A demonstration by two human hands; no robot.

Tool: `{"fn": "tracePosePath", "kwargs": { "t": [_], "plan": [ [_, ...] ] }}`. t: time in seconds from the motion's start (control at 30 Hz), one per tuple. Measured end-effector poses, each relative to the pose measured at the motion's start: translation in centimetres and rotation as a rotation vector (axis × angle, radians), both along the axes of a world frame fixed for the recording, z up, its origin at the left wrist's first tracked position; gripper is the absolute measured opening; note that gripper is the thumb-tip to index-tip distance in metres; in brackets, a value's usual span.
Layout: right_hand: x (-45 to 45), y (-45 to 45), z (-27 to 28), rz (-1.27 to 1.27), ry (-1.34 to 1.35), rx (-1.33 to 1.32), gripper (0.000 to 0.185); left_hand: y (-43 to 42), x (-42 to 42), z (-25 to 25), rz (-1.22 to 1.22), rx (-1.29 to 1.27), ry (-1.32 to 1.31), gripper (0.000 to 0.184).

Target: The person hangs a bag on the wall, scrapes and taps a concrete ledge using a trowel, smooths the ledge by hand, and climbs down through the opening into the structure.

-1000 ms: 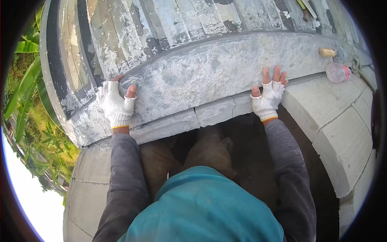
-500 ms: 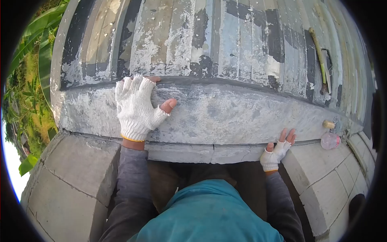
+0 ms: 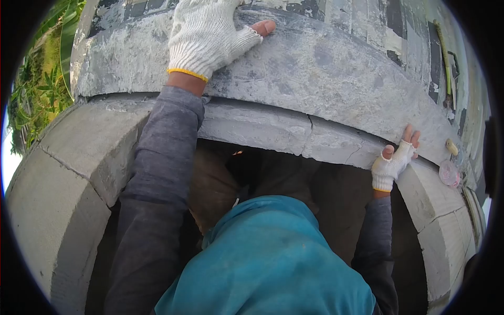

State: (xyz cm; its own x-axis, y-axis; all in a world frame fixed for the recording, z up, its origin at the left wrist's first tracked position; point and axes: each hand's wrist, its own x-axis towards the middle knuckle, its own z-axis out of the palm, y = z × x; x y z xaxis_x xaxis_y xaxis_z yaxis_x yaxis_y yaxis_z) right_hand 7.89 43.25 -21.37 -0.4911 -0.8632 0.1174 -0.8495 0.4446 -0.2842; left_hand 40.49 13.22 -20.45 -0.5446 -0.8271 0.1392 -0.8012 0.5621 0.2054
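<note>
My left hand (image 3: 210,39), in a white knitted fingerless glove with a yellow cuff edge, rests flat on the rough grey mortar ledge (image 3: 315,73) along the roof's edge. Its thumb points right; its other fingertips are cut off by the top of the view. My right hand (image 3: 395,164), gloved the same way, lies against the ledge's lower edge at the right, beside a block wall corner. Its fingers are stretched out and its thumb stands apart. Neither hand shows an object in it. Beneath the ledge runs a row of pale blocks (image 3: 252,123) with a crack.
Painted, peeling corrugated roofing (image 3: 362,23) lies beyond the ledge. On it at right is a long thin-handled tool (image 3: 445,63). A clear plastic bottle (image 3: 449,174) lies near the right corner. Block walls (image 3: 68,163) flank my body on both sides, above a dark opening. Plants (image 3: 44,89) grow at far left.
My view has tilted down and nearer, so the ledge and both hands appear higher. The left hand looks larger and partly leaves the top. Both hands stay on the ledge.
</note>
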Motion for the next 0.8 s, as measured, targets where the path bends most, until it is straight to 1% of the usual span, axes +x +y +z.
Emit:
{"fn": "tracePosePath", "kwargs": {
  "t": [0.03,0.1,0.13,0.17,0.23,0.27,0.3,0.33,0.37,0.4,0.43,0.47,0.5,0.53,0.57,0.6,0.67,0.7,0.73,0.77,0.8],
  "plan": [
    [0.2,-1.4,0.0,0.003,0.076,-0.052,0.091,0.0,0.0,0.2,0.017,-0.003,-0.017,0.059],
    [3.8,-8.4,2.5,0.175,0.05,-0.22,0.087,0.8,-0.2,1.0,0.29,0.557,-0.071,0.059],
    [5.2,-12.2,2.5,0.269,-0.061,-0.225,0.086,1.3,-1.0,3.5,0.13,0.259,0.025,0.069],
    [6.2,-15.6,1.7,0.366,-0.167,-0.244,0.085,1.8,-1.0,3.6,0.135,0.254,0.02,0.069],
    [7.4,-18.9,-0.4,0.497,-0.074,0.09,0.083,1.5,-0.8,3.4,0.092,0.218,-0.019,0.067],
    [8.4,-18.9,-0.5,0.507,-0.08,0.07,0.083,1.2,-0.3,1.6,0.112,0.079,-0.073,0.057],
    [9.6,-18.7,-0.7,0.458,0.025,0.001,0.074,1.5,0.0,1.7,0.126,0.069,-0.087,0.057],
    [10.6,-18.5,-1.1,0.416,0.121,-0.065,0.064,2.0,0.6,1.8,0.137,0.04,0.038,0.053],
    [10.6,-18.7,-1.6,0.443,0.1,-0.069,0.064,2.7,1.4,1.9,0.15,0.012,0.159,0.048],
    [9.5,-19.3,-2.2,0.481,0.059,-0.038,0.075,4.4,2.5,1.4,0.129,-0.076,0.372,0.044],
    [8.5,-20.0,-2.8,0.514,0.026,-0.016,0.086,7.4,4.1,-0.2,0.135,-0.35,0.31,0.042],
    [8.2,-20.1,-3.6,0.523,0.035,-0.075,0.09,9.1,5.3,1.8,-0.037,-0.438,0.492,0.038],
    [8.7,-20.3,-3.2,0.542,0.021,-0.089,0.09,15.2,6.4,4.1,-0.023,-0.315,0.418,0.017],
    [9.1,-20.3,-2.2,0.504,0.065,0.016,0.09,20.2,6.0,7.0,-0.017,0.043,0.335,0.009],
    [9.5,-20.3,-1.2,0.468,0.111,0.121,0.091,24.6,5.9,5.7,-0.077,0.275,0.347,0.008],
    [9.7,-20.3,-0.5,0.45,0.119,0.211,0.091,27.9,5.0,3.6,-0.022,0.424,0.444,0.01],
    [9.4,-20.2,-1.2,0.48,0.152,0.171,0.091,31.9,3.5,-0.7,0.197,1.015,0.089,0.017],
    [9.2,-20.3,-1.5,0.474,0.197,0.141,0.091,32.7,3.3,-4.2,0.271,1.164,-0.173,0.022],
    [9.2,-20.4,-1.7,0.492,0.193,0.127,0.091,33.5,3.9,-8.0,0.324,1.018,-0.244,0.025],
    [9.1,-20.3,-2.0,0.486,0.212,0.096,0.091,33.0,4.7,-11.4,0.385,0.947,-0.299,0.028],
    [9.0,-20.2,-2.2,0.475,0.235,0.069,0.09,32.1,5.5,-14.3,0.511,0.953,-0.365,0.028]
  ]
}}
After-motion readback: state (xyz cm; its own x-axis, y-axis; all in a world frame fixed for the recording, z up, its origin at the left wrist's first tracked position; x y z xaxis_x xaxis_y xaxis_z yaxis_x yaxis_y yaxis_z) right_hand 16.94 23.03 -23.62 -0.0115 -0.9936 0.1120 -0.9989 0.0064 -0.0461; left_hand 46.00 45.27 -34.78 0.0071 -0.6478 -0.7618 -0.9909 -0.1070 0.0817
